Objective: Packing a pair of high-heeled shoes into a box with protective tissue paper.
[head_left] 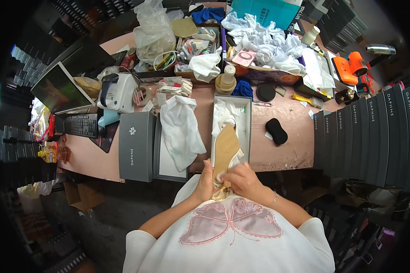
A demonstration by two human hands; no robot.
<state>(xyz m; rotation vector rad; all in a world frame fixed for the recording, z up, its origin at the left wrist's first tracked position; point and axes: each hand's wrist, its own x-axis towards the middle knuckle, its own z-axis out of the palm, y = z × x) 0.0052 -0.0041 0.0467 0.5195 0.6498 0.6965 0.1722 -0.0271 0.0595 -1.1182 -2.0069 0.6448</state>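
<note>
A light-coloured shoe [226, 148] is turned sole up in front of my body, its tan sole facing me and its toe pointing away over an open grey shoe box [245, 132]. My left hand [204, 185] grips the shoe along its left side near the heel, thumb up. On the right, my right hand [247, 183] has its fingers curled over the heel end, pressing a small white wad [220, 176] to the sole. What the wad is made of is too small to tell. White tissue paper [221, 111] and another pale item lie in the box.
A second box holds white paper [180, 132], beside a grey lid [135, 148]. A black oval sponge-like pad [276, 131] lies to the right, near stacked shoe boxes [364, 136]. Behind stand a pump bottle [226, 79], a crate of crumpled paper [264, 45] and a label printer [117, 93].
</note>
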